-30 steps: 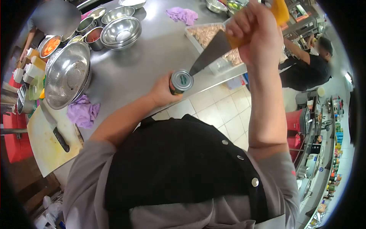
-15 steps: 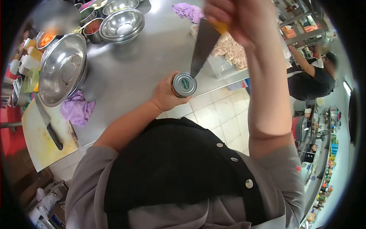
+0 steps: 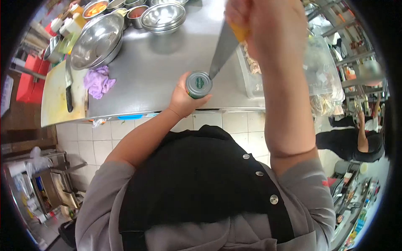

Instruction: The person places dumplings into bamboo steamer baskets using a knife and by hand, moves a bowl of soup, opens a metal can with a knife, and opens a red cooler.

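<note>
My left hand [image 3: 184, 98] is wrapped round a metal can [image 3: 199, 84] with a green mark on its lid, at the front edge of the steel table. A wide-bladed knife [image 3: 224, 50] with a yellow handle points down from my right hand [image 3: 268, 25], which is closed round the handle. The blade's tip meets the right rim of the can's lid. Behind my right forearm stands a clear plastic container [image 3: 250, 85] with pale chopped food in it.
Steel bowls [image 3: 163, 17] stand at the back of the table [image 3: 150, 58]. A colander [image 3: 94, 42], a purple cloth [image 3: 98, 81] and a cutting board [image 3: 54, 98] with a black-handled knife [image 3: 69, 90] are at the left. Another person [image 3: 356, 142] is at the far right.
The view has turned, so the table and its items appear shifted and more of the plastic container shows. The can and both hands hold nearly the same pose, with the blade tip still at the rim.
</note>
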`<act>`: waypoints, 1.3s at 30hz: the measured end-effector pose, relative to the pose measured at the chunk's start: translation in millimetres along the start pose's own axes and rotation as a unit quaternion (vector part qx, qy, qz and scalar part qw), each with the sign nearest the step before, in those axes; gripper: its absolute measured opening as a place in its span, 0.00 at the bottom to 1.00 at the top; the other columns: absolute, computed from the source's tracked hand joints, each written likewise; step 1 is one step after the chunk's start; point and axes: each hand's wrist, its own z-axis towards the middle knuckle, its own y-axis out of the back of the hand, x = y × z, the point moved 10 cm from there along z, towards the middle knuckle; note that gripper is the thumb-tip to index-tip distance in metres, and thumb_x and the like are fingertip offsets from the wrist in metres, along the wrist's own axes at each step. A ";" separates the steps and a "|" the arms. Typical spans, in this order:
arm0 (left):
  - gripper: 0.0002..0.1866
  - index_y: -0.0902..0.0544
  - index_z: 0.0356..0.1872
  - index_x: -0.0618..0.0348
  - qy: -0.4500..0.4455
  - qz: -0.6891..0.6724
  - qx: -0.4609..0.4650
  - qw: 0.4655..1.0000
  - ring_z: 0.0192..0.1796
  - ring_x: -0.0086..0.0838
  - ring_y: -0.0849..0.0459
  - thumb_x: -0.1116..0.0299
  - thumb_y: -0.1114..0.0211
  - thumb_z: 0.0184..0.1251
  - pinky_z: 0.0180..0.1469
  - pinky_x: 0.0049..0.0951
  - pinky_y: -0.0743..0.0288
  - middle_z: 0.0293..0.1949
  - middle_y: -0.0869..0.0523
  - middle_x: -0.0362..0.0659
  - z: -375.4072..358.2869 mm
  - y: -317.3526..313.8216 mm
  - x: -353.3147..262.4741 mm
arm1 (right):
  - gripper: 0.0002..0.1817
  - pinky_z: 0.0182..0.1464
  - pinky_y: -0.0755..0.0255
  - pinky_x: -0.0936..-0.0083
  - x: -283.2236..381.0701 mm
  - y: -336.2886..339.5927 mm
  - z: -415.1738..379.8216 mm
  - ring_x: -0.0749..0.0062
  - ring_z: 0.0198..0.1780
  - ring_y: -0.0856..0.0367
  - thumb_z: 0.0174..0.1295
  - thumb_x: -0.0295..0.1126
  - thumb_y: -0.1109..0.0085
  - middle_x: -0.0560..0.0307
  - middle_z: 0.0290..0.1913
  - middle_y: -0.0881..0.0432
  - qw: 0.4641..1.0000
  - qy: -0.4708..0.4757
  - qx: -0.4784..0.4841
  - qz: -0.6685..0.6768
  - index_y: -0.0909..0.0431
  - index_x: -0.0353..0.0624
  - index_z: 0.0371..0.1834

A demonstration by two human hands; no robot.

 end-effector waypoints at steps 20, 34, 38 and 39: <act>0.46 0.31 0.67 0.62 -0.205 0.013 -0.005 0.979 0.59 0.45 0.18 0.63 0.15 0.45 0.63 0.41 0.23 0.57 0.21 0.52 8.6 14.0 -6.7 | 0.19 0.35 0.36 0.68 22.1 25.4 -19.0 0.74 0.24 0.39 0.76 0.40 0.47 0.64 0.21 0.38 0.996 0.040 0.042 0.074 0.38 0.48 0.25; 0.41 0.25 0.62 0.60 -0.145 0.000 0.015 0.989 0.56 0.48 0.17 0.59 0.15 0.45 0.60 0.42 0.22 0.53 0.17 0.52 9.6 7.2 -1.5 | 0.19 0.35 0.40 0.69 6.4 7.0 -21.0 0.74 0.25 0.42 0.76 0.38 0.48 0.65 0.22 0.44 1.000 0.016 0.005 0.015 0.41 0.50 0.25; 0.36 0.22 0.58 0.59 -0.140 -0.021 0.025 0.990 0.51 0.40 0.12 0.63 0.14 0.46 0.56 0.37 0.19 0.49 0.13 0.48 9.8 11.8 -13.6 | 0.20 0.30 0.40 0.72 -6.3 -0.7 1.5 0.77 0.22 0.41 0.75 0.39 0.46 0.67 0.19 0.43 0.998 -0.029 0.040 0.034 0.40 0.53 0.24; 0.36 0.22 0.58 0.59 -0.134 -0.031 0.035 0.990 0.51 0.39 0.12 0.64 0.14 0.46 0.55 0.37 0.19 0.49 0.13 0.48 10.2 10.6 -12.8 | 0.20 0.26 0.40 0.75 -12.9 -3.7 9.4 0.78 0.19 0.40 0.74 0.40 0.43 0.68 0.17 0.40 0.996 -0.058 0.033 0.053 0.38 0.54 0.23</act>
